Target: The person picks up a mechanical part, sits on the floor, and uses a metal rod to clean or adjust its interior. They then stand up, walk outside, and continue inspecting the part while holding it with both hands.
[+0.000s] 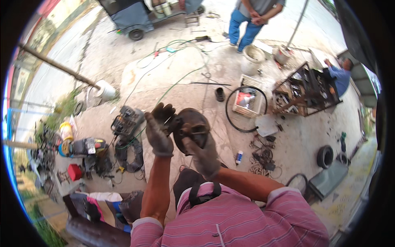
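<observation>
Both my hands wear dirty grey work gloves. My right hand [202, 157] grips a round, dark metal part [190, 115] shaped like a brake drum, held up in front of my body. Its thumb and fingers reach into the recessed face. Just to the left of the part is my left hand [159, 133], palm turned toward it, with its fingers stretched out and apart. A small dark section at the part's left side lies close to the left fingers. Whether they touch it I cannot tell.
On the ground to the left sits a dark machine [126, 121] with green hoses near it. A crate [249, 96] and a black ring [227, 117] lie right of centre. One person [247, 24] stands ahead; another [341, 76] sits beside a metal frame [306, 88]. A sofa [92, 228] is near left.
</observation>
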The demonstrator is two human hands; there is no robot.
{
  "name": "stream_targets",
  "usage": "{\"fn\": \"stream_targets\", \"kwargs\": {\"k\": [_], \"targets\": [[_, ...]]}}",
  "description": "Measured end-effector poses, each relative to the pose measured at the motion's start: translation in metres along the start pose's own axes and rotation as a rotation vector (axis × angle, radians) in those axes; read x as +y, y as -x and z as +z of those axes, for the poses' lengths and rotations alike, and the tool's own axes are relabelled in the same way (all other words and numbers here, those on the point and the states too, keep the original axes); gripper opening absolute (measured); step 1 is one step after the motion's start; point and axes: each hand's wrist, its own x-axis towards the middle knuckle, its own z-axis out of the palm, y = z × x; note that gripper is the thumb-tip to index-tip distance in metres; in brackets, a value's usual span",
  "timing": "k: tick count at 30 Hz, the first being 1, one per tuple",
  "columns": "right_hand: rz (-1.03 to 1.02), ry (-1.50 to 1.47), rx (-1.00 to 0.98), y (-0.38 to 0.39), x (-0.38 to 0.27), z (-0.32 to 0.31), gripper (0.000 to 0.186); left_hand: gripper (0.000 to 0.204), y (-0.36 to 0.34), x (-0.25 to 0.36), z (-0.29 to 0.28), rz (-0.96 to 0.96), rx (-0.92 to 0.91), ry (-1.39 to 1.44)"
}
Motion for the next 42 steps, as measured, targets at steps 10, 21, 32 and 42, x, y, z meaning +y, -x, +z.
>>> {"fn": "stream_targets", "kwargs": {"k": [10, 21, 32, 42], "targets": [[0.019, -0.001, -0.044, 0.01, -0.003, -0.015, 0.04, 0.066, -0.004, -0.005, 0.003, -0.026, 0.056, -0.098], [-0.014, -0.04, 0.002, -0.007, 0.0, -0.036, 0.044, 0.068, 0.01, -0.016, 0.026, -0.052, -0.017, -0.144], [-0.037, -0.085, 0.028, -0.021, -0.009, -0.044, 0.038, 0.071, 0.025, -0.032, 0.051, -0.082, -0.066, -0.125], [-0.16, -0.098, 0.193, -0.01, -0.019, -0.039, 0.031, 0.064, -0.008, -0.039, 0.049, -0.162, -0.393, 0.031]]}}
